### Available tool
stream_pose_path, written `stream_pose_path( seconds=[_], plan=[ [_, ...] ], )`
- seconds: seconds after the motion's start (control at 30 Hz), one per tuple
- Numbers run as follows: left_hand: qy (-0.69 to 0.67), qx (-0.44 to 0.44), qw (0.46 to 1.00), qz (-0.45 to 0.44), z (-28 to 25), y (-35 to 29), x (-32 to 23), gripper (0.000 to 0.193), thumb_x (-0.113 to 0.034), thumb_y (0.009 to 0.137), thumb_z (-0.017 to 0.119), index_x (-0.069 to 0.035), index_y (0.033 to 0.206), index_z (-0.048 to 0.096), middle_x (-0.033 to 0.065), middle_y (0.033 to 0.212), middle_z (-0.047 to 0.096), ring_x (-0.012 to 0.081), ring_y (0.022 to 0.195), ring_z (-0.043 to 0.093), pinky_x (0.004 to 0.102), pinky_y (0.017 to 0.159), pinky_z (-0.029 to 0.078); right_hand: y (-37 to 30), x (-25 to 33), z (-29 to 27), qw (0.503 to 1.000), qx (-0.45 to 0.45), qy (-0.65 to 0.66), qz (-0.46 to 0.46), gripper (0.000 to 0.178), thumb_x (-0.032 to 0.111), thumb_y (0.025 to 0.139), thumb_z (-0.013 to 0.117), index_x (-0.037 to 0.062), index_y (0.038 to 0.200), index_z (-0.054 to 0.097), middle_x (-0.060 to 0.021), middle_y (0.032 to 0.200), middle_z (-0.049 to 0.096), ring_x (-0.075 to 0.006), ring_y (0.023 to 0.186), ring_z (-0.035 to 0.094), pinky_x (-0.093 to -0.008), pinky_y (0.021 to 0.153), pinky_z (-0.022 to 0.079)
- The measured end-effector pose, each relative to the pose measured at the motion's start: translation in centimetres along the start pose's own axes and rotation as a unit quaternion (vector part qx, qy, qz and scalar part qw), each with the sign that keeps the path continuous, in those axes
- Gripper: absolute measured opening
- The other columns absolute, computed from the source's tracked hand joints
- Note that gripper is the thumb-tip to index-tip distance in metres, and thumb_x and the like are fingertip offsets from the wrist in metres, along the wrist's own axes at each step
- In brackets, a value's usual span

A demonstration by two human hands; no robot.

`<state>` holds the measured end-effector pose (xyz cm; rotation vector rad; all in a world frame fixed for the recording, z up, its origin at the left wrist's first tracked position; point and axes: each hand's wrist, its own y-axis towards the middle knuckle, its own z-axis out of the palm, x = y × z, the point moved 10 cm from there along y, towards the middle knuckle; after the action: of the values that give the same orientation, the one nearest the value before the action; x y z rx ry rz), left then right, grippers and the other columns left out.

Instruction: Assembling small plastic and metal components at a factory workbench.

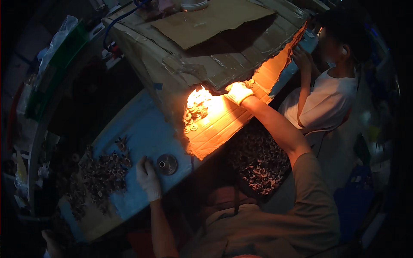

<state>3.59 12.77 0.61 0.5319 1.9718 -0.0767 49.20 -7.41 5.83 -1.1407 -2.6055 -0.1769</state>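
My left hand [148,179], in a white glove, rests on the blue tabletop [142,122] with its fingers curled in. What it holds, if anything, is hidden. Just right of it lies a dark round disc [167,164] with a pale ring at its centre. My right hand [239,93], also gloved, is at the brightly lit opening of a cardboard box [172,69]. Its fingers look closed, but glare washes them out. Small round parts [195,112] are heaped on the lit cardboard to its left, and a few more sit beside its fingers.
Many small dark metal parts [103,176] are piled on the table's left. Below the table's edge more parts [264,174] fill a dark container. A flat cardboard sheet [211,23] lies on the box. At right sits another person [329,94] in a white shirt.
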Motion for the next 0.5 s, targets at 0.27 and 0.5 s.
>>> stream_pose_path(
  seconds=[0.27,0.5],
  plan=[
    [0.017,0.003,1.000,-0.014,0.2,0.2,0.0,0.029,-0.015,0.110,0.059,0.003,0.131,0.069,0.0143,0.109,0.078,0.0196,0.097,0.073,0.0336,0.089,0.057,4.0,3.4,1.9,0.993,0.054,0.012,-0.102,0.043,0.041,0.105,0.056,0.0108,0.131,0.074,-0.0177,0.130,0.075,-0.0356,0.115,0.072,-0.0480,0.101,0.057],
    [0.001,0.010,1.000,-0.030,0.1,0.0,-0.2,0.029,-0.013,0.110,0.058,0.003,0.131,0.069,0.0124,0.108,0.077,0.0157,0.091,0.071,0.0310,0.084,0.057,-0.1,1.5,1.7,0.997,0.062,-0.014,-0.050,0.039,0.036,0.108,0.053,0.0104,0.130,0.073,-0.0188,0.132,0.074,-0.0355,0.109,0.074,-0.0487,0.098,0.058]
  ],
)
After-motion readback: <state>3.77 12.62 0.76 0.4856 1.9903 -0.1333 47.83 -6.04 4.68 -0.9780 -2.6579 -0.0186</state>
